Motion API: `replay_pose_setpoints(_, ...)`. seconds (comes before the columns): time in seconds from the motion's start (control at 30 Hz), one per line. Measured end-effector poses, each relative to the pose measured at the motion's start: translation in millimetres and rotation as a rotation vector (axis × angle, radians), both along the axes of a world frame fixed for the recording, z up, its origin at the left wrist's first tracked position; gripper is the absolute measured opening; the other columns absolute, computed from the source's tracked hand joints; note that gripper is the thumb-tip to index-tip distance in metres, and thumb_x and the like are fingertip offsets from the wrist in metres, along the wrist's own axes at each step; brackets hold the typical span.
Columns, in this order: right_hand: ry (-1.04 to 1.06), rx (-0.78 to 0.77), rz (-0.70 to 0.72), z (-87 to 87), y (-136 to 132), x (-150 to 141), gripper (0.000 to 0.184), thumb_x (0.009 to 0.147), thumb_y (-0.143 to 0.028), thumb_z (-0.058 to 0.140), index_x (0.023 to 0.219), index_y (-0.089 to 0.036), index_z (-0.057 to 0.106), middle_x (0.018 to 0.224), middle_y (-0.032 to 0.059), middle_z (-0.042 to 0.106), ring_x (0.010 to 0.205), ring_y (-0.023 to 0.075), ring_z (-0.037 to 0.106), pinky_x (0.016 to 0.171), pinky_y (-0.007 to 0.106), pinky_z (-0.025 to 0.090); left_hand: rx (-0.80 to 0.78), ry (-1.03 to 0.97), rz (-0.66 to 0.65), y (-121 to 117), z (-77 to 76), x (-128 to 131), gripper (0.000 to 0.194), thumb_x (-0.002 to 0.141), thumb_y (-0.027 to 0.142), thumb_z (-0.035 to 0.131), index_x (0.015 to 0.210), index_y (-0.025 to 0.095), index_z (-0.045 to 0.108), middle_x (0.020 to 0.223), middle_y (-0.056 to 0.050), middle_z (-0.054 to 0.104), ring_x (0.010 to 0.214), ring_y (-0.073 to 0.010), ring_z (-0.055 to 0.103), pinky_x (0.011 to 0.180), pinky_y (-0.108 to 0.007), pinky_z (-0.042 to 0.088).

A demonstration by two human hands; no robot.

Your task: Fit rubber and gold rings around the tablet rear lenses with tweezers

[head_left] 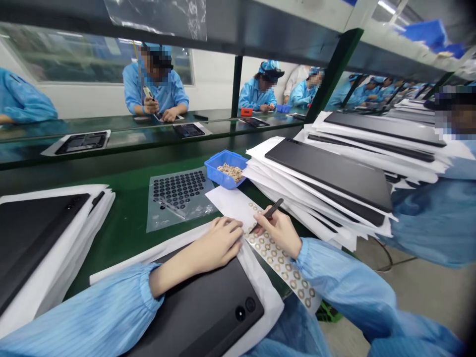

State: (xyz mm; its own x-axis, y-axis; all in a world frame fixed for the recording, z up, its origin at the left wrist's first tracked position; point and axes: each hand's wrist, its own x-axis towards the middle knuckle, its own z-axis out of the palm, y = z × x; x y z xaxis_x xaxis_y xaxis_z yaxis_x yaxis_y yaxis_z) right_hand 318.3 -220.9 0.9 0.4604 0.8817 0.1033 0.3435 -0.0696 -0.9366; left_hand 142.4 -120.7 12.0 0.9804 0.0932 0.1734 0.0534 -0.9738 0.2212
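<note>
My right hand (280, 230) holds dark tweezers (273, 209), their tip down on a pale sheet of ring-shaped stickers (277, 258). At that sheet's left edge, the fingers of my left hand (223, 240) are curled closed and appear to grip it; the fingertips are partly hidden. Under my left forearm lies a black tablet back cover (208, 302) with two round camera holes near its lower right corner. White wrapping paper (266, 290) sticks out beneath the cover.
Beyond my hands are a clear sheet of black rings (178, 191) and a blue bin (226, 166) with small tan pieces. Paper-layered tablet stacks stand at right (327, 173) and left (37, 233). A green post (334, 74) rises behind; co-workers sit across the bench.
</note>
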Motion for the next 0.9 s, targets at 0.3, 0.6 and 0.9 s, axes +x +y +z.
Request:
replay_pose_setpoints(0.3, 0.058, 0.061, -0.021, -6.7, 3.3, 1.5, 0.04, 0.073, -0.057, 0.067, 0.072, -0.02, 0.052, 0.057, 0.0022, 0.066, 0.053, 0.0207, 0.067, 0.054, 0.032, 0.056, 0.013, 0.002, -0.017, 1.0, -1.2, 0.1, 0.024, 0.096, 0.022, 0.038, 0.108, 0.011, 0.056, 0.124, -0.013, 0.054, 0.112, -0.0276, 0.045, 0.097, -0.046, 0.036)
replay_pose_setpoints(0.6, 0.216, 0.032, 0.054, 27.4, -48.2, -38.7, 0.031, 0.077, -0.045, 0.068, 0.072, -0.017, 0.055, 0.052, -0.0007, 0.064, 0.046, 0.0149, 0.063, 0.047, 0.025, 0.053, 0.01, -0.059, -0.035, 7.2, -8.7, 3.1, 0.027, 0.096, 0.023, 0.037, 0.107, 0.009, 0.058, 0.123, -0.015, 0.055, 0.114, -0.0292, 0.045, 0.098, -0.048, 0.038)
replay_pose_setpoints(0.9, 0.325, 0.114, -0.114, -8.8, -84.2, -79.3, 0.028, 0.091, -0.039, 0.053, 0.074, -0.018, 0.048, 0.051, -0.0043, 0.057, 0.04, 0.0077, 0.055, 0.042, 0.018, 0.047, -0.193, -0.131, -0.096, -42.2, 2.1, -69.9, 0.027, 0.096, 0.015, 0.036, 0.116, 0.013, 0.055, 0.124, -0.011, 0.054, 0.124, -0.0207, 0.041, 0.104, -0.035, 0.038)
